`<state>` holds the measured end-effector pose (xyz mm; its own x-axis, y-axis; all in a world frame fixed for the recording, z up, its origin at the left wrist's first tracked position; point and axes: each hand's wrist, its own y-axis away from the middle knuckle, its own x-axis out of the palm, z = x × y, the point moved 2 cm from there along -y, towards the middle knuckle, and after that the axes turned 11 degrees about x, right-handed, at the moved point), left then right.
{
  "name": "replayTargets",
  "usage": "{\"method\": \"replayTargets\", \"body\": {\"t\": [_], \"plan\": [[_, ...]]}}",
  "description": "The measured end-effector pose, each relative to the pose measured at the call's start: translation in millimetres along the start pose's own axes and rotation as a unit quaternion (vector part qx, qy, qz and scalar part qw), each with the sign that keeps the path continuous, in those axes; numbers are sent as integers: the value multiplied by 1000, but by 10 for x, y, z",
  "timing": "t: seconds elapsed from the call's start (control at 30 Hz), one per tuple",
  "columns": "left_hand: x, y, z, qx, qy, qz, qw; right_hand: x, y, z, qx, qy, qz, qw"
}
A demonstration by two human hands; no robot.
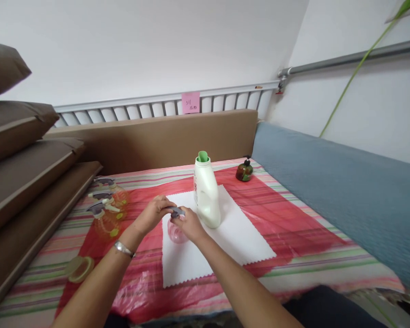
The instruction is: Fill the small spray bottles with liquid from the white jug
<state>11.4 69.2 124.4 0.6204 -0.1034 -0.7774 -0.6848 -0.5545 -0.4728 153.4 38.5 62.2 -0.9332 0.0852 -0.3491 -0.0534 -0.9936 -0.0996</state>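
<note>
A small clear pink pump bottle (176, 235) stands on a white sheet with a scalloped edge (246, 241). My left hand (157, 210), a silver bracelet at its wrist, pinches one end of the grey pump head (178, 211) on top of it. Closed around the pump's collar just below is my right hand (190, 224), which hides part of the bottle's neck. Just behind and to the right, an uncapped large white detergent jug (207, 196) with a green spout stands upright on the same sheet.
Several clear pump bottles (105, 223) with grey or white heads stand at left, near a pale round lid (80, 269). An amber pump bottle (244, 171) stands at back right. Brown cushions (30, 168) are stacked at left; a blue padded surface (338, 182) borders the right.
</note>
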Motion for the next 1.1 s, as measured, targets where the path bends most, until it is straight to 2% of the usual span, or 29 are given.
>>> {"method": "replayTargets", "body": {"t": [0.1, 0.27, 0.43, 0.57, 0.77, 0.93, 1.1], "plan": [[-7, 6, -3, -2, 1, -1, 1000, -7, -5, 13, 11, 4, -11, 1000], [-10, 15, -22, -3, 5, 0, 1000, 13, 6, 14, -10, -12, 20, 1000], [-12, 12, -56, -6, 3, -3, 1000, 7, 14, -4, 6, -4, -1, 1000], [-15, 9, -65, -6, 3, -2, 1000, 16, 25, 15, -4, -13, 18, 1000], [-12, 9, -69, -10, -4, -4, 1000, 29, 20, 10, 33, 10, -22, 999], [-6, 24, -65, -7, -5, -3, 1000, 39, 36, 26, 2, 1, 8, 1000], [-7, 23, -76, -10, -10, -8, 1000, 26, 41, 14, 24, 23, -35, 999]]}}
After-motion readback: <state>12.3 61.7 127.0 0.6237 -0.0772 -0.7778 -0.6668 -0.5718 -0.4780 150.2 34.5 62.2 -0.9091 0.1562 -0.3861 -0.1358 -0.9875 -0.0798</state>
